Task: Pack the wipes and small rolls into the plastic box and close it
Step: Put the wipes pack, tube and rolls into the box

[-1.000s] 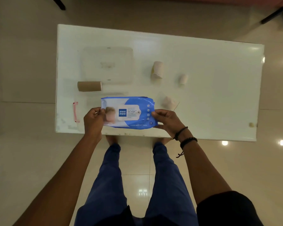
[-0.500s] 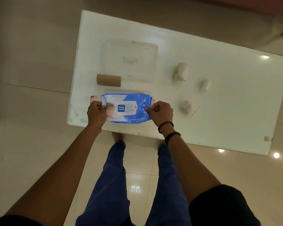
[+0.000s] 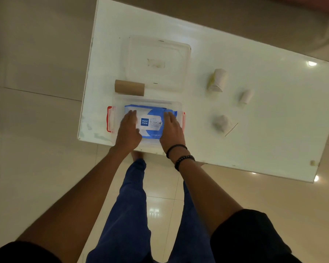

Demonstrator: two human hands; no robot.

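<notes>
Glossy beige tiled floor (image 3: pixel 36 111) w/ ceiling-light reflections, seen from above by a standing person. A white desk (image 3: pixel 264 130) runs across the upper part of the view, tilted in the frame.

At the desk's near left edge sits a clear plastic box (image 3: pixel 150 102), open-topped, w/ a red clip at each short end: left latch (image 3: pixel 110 119) and right latch (image 3: pixel 183 120). Inside the box lies a blue wipes pack (image 3: pixel 151 121), label up, w/ a white flap in the middle reading "mee mee". The left hand (image 3: pixel 128 128) lies flat on the pack's left part. The right hand (image 3: pixel 172 130) lies flat on its right part. Both have fingers straight, pointing away from the person, palms down, gripping nothing. Two dark bracelets (image 3: pixel 180 154) circle the right wrist.

Just beyond the box's far left corner, a brown cardboard tube (image 3: pixel 129 87) lies on its side (touching the box or just clear of it, can't tell). Farther back is the clear lid (image 3: pixel 157 63), flat on the desk, apart from the box.

To the right, well apart from the box, are three white rolls. A larger roll (image 3: pixel 217 79) is toward the far side, w/ a small roll (image 3: pixel 246 96) to its right. A crumpled roll (image 3: pixel 221 123) lies nearer, level w/ the box.

Below the desk's near edge: blue trousers (image 3: pixel 129 215) and a foot (image 3: pixel 137 156).
</notes>
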